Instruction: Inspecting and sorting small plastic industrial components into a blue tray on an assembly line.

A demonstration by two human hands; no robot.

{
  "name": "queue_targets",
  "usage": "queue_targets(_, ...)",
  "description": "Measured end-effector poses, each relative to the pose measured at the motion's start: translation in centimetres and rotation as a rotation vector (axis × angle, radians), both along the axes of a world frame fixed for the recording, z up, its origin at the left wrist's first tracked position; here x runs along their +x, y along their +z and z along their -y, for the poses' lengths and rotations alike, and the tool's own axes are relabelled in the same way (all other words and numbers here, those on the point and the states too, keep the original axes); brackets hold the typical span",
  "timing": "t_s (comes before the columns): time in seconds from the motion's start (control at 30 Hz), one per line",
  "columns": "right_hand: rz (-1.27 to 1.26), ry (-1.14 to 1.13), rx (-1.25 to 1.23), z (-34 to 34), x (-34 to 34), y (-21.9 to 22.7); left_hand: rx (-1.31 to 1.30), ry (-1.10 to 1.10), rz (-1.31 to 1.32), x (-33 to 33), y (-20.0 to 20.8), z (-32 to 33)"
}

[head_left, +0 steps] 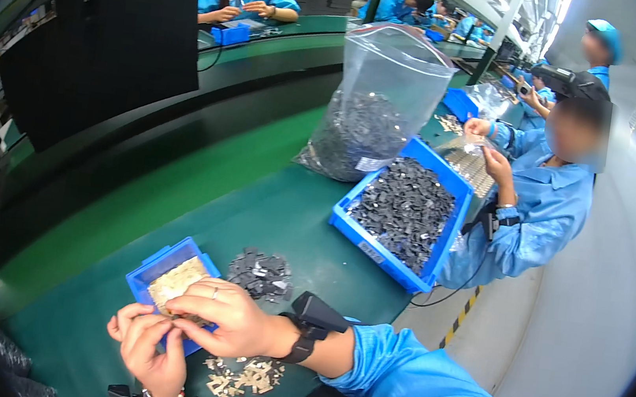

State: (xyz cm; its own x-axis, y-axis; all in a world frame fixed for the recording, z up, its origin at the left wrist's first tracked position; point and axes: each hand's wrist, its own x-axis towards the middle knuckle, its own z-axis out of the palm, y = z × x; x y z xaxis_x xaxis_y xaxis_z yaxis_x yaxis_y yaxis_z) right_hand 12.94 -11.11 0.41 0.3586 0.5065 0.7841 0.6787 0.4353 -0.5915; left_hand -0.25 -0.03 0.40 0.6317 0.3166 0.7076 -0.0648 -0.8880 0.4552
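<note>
Left hand (149, 344), near edge of the desk (307, 221): fingers curled inward, tips meeting those of the right hand. It appears to pinch a small part between them, but the part itself is hidden by the fingers.

Right hand (228, 318): lies over the left, fingers closed down on the same spot, a ring on one finger and a black wrist device behind it.

Small blue tray (155, 266), just behind the hands: holds a pale perforated sheet (174, 280). Judged thin, light and easily bent; best taken by its edges.

Loose tan pieces (241, 375), near side under the right wrist, and a dark pile of small parts (261, 271) just right of the tray. Judged light, stiff and small enough to slip away; a fingertip pinch suits them.

Further right: large blue bin (446, 190) full of dark parts, with a clear plastic bag (382, 95) of the same behind it. A co-worker in blue sits at far right.
</note>
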Motion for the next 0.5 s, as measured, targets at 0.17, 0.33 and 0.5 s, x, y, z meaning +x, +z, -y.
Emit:
queue_targets(0.17, -0.004, 0.003, 0.009, 0.16, 0.3, -0.35, -0.051, 0.006, -0.023, 0.28, -0.39, 0.24)
queue_targets(0.33, 0.0, 0.0, -0.005, 0.44, 0.25, -0.17, -0.048, 0.004, -0.017, 0.17, -0.56, 0.31)
queue_targets(0.5, -0.004, 0.001, -0.004, 0.43, 0.31, -0.1, -0.037, 0.004, -0.012, 0.14, -0.44, 0.18)
